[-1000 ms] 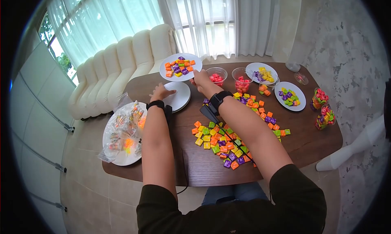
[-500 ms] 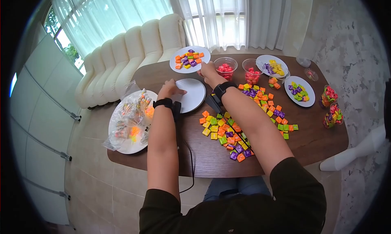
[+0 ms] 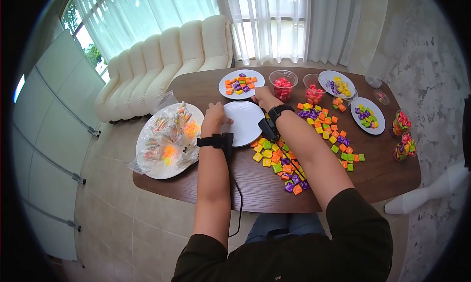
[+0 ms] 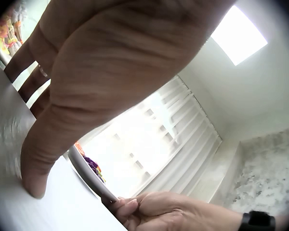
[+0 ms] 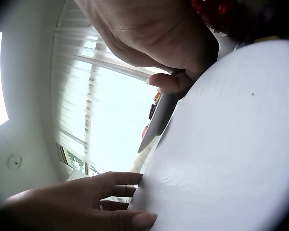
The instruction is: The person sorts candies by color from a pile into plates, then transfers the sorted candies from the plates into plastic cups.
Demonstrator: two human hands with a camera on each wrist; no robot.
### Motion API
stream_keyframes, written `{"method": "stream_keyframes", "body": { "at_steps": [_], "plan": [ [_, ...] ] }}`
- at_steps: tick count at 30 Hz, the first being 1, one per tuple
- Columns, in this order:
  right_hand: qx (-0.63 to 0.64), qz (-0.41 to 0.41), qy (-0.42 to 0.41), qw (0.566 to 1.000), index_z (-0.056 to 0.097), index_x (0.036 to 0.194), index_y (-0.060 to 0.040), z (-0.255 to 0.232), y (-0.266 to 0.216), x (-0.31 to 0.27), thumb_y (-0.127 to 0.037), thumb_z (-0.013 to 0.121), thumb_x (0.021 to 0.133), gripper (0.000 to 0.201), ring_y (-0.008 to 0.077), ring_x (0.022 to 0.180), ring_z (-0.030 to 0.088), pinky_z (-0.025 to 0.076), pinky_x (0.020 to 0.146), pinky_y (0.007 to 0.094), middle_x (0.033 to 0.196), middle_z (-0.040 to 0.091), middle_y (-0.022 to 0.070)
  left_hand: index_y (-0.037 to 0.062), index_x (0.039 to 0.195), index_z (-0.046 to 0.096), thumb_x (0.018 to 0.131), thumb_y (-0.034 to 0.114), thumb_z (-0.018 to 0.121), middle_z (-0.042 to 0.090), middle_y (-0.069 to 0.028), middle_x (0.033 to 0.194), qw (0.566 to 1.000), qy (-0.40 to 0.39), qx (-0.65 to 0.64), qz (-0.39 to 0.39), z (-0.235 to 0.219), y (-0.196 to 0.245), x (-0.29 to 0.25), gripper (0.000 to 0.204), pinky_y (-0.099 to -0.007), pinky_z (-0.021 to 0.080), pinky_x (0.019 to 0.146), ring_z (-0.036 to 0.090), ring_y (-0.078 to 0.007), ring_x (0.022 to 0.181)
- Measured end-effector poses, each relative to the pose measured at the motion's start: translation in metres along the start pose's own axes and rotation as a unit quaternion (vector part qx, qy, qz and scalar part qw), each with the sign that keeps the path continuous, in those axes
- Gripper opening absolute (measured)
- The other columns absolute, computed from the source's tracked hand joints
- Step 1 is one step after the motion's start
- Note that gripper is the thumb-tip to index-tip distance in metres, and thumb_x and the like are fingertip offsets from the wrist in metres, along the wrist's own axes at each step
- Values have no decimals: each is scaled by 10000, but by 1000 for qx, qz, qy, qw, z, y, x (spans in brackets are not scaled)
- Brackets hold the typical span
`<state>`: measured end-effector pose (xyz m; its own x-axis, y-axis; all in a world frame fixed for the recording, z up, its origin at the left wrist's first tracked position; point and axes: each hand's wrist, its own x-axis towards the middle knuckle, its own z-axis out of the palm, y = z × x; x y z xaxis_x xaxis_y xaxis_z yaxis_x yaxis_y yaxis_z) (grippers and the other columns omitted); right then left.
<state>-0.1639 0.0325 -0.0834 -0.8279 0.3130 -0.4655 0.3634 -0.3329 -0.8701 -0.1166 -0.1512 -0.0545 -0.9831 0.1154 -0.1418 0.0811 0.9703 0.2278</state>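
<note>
My right hand (image 3: 265, 99) pinches the near right rim of a white plate (image 3: 224, 91) that carries orange, purple and yellow wrapped candies (image 3: 242, 83). That plate is at the far side of the table, and in the left wrist view its rim stands tilted beside the right fingers (image 4: 129, 207). Nearer me lies a bare white plate (image 3: 243, 125) on top of a stack. At its left rim is my left hand (image 3: 216, 117), fingers extended at the edge and thumb (image 4: 36, 180) on the plate's surface.
Loose wrapped candies (image 3: 287, 157) spread right of the stack. Clear cups of red candies (image 3: 283, 89), two more candy plates (image 3: 380, 128) and filled cups (image 3: 403, 148) stand farther right. On the left, a large plate (image 3: 159, 173) holds plastic-wrapped items. A cable (image 3: 240, 203) hangs from my left wrist.
The right hand has brought the candy plate down from beyond the table's far edge to over the tabletop. The left hand stays at the bare plate's left rim. The head view has shifted.
</note>
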Motion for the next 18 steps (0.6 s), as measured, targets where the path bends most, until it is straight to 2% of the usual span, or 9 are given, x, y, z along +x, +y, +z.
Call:
{"method": "stream_keyframes", "body": {
  "at_steps": [5,8,11,14,17,18],
  "plan": [
    [-10,2,-11,1000,538,1040,-7,-6,10,19,-148,461,937,190,140,624,550,428,427,224,867,581,87,19,1142,528,555,325,847,497,-190,1199,1000,10,24,-10,-3,-5,-4,734,-392,478,874,523,-359,1092],
    [-12,-9,-21,1000,541,1029,-10,-10,27,70,-147,464,937,182,134,608,547,439,428,217,861,581,85,35,1109,577,581,307,836,528,-176,1185,999,-2,34,-20,-8,-6,-5,648,-385,492,848,549,-338,1070],
    [-21,-8,-23,999,534,1036,-14,-12,27,72,-158,461,940,188,130,576,542,456,431,206,854,577,80,42,1086,602,588,291,833,551,-165,1171,999,-30,36,-22,-7,-15,5,603,-384,499,832,569,-326,1046],
    [-22,15,25,999,530,1043,-12,-5,7,20,-166,456,944,197,137,593,548,467,443,209,864,571,83,40,1056,622,598,269,827,577,-163,1144,999,-33,38,-18,-7,-16,5,551,-381,502,820,585,-318,1024],
    [-27,12,28,999,530,1041,-6,-3,6,19,-171,453,947,204,140,612,550,469,454,211,882,566,88,39,1036,634,607,248,819,596,-164,1116,999,-31,31,-19,-12,-15,0,512,-376,505,810,595,-313,1007],
    [-19,29,24,999,501,1077,2,0,10,37,-118,443,928,200,168,596,568,473,442,238,898,570,113,40,1033,636,610,242,817,599,-165,1110,999,-29,26,-18,-13,-15,-1,502,-376,506,806,598,-312,1003]
  ]
}}
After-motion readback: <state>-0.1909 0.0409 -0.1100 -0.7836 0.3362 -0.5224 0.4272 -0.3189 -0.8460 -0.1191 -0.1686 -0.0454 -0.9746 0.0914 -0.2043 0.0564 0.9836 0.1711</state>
